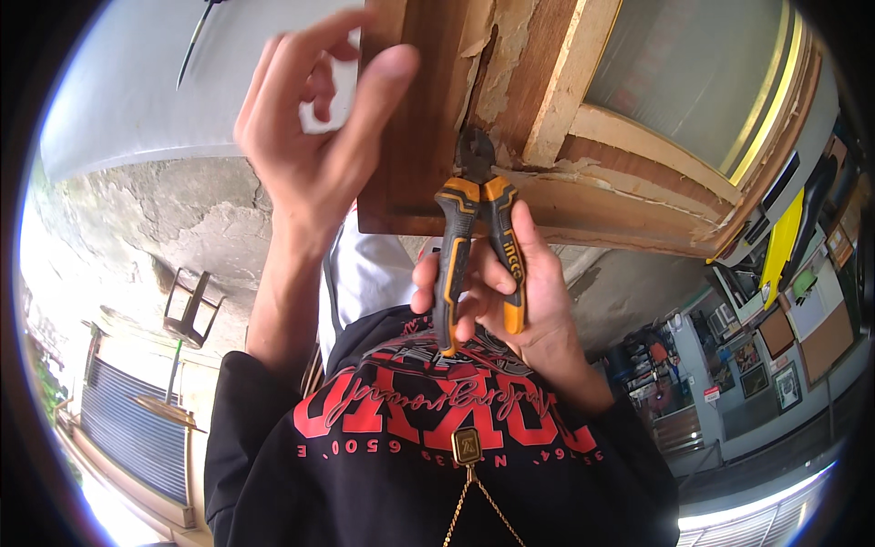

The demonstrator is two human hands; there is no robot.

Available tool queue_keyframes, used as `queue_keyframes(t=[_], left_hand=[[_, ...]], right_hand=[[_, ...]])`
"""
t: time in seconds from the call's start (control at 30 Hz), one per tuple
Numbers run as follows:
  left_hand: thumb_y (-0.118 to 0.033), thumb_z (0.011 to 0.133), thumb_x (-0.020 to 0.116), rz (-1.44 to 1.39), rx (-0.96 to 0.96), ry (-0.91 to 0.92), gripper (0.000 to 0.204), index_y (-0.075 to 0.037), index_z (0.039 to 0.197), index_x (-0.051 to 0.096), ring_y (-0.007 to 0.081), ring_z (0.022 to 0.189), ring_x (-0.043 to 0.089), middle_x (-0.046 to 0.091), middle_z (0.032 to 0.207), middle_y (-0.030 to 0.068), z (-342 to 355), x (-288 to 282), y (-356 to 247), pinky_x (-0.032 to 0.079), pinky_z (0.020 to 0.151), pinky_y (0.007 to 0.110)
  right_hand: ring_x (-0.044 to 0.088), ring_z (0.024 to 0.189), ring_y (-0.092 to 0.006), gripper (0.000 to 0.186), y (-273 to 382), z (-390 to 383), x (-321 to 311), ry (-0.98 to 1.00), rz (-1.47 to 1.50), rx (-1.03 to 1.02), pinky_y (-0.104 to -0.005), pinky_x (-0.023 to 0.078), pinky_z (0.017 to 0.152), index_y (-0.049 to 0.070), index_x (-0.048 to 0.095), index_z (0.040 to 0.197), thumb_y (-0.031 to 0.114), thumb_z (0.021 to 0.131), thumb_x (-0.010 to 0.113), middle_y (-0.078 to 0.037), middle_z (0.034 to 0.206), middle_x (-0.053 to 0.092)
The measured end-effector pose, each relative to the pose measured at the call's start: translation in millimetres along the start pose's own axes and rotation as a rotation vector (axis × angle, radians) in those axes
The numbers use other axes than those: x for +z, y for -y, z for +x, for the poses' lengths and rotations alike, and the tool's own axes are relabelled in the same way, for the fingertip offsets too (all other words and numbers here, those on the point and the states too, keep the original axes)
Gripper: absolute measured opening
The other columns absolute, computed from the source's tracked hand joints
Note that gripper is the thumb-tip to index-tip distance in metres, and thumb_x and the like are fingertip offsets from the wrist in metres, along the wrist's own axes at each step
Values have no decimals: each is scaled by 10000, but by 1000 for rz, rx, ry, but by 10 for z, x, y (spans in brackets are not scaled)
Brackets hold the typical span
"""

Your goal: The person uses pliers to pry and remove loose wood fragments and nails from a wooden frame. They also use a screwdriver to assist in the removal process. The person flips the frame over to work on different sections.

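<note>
My right hand [542, 296] is wrapped round a pair of pliers [453, 251] with black and orange handles. The dark jaws point away from me, over the near part of a brown wooden frame [410, 150] with peeling, splintered veneer. A long dark split in the wood runs from near the jaw tips toward the far edge. Whether the jaws touch the wood or grip anything is not clear. My left hand [310, 128] is raised at the frame's left edge, fingers bent and apart, with nothing in them.
A glass pane [693, 73] sits in the frame at the far right. Beyond the left hand lies a pale grey surface [137, 100] with a thin tool [193, 46] on it. A wooden stool [190, 305] stands at left. Cluttered shelves [647, 365] and a yellow object [784, 242] are at right.
</note>
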State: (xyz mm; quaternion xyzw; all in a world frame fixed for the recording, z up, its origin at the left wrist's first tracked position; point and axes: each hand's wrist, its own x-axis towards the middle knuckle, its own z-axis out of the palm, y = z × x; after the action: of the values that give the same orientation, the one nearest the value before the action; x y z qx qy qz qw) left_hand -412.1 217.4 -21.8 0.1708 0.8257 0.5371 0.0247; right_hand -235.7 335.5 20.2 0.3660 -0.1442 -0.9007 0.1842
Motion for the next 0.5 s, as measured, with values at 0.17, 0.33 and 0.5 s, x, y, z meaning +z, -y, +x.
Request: queue_keyframes(t=[0.17, 0.33, 0.5], left_hand=[[-174, 776, 736, 262, 9, 5, 439, -37, 1171, 604, 218, 926, 564, 555, 1196, 119, 152, 221, -37, 446, 761, 290], [-80, 759, 767, 144, -58, 22, 462, -38, 1191, 610, 45, 675, 475, 550, 1068, 49, 84, 239, -39, 392, 502, 158], [-45, 752, 762, 163, -52, 24, 476, -36, 1200, 602, 49, 684, 484, 543, 1097, 62, 68, 248, -77, 394, 501, 157]], right_hand=[[488, 1141, -490, 745, -245, 95, 267, 41, 237, -113, -490, 607, 652, 36, 428, 524, 628, 932, 229, -339, 1184, 500], [448, 1183, -492, 736, -413, 201, 413, 40, 379, -183, -523, 597, 653, 26, 414, 546, 628, 931, 237, -329, 1239, 464], [408, 1218, -494, 727, -533, 306, 546, 29, 411, -286, -550, 589, 678, 15, 403, 570, 618, 936, 225, -333, 1273, 431]])
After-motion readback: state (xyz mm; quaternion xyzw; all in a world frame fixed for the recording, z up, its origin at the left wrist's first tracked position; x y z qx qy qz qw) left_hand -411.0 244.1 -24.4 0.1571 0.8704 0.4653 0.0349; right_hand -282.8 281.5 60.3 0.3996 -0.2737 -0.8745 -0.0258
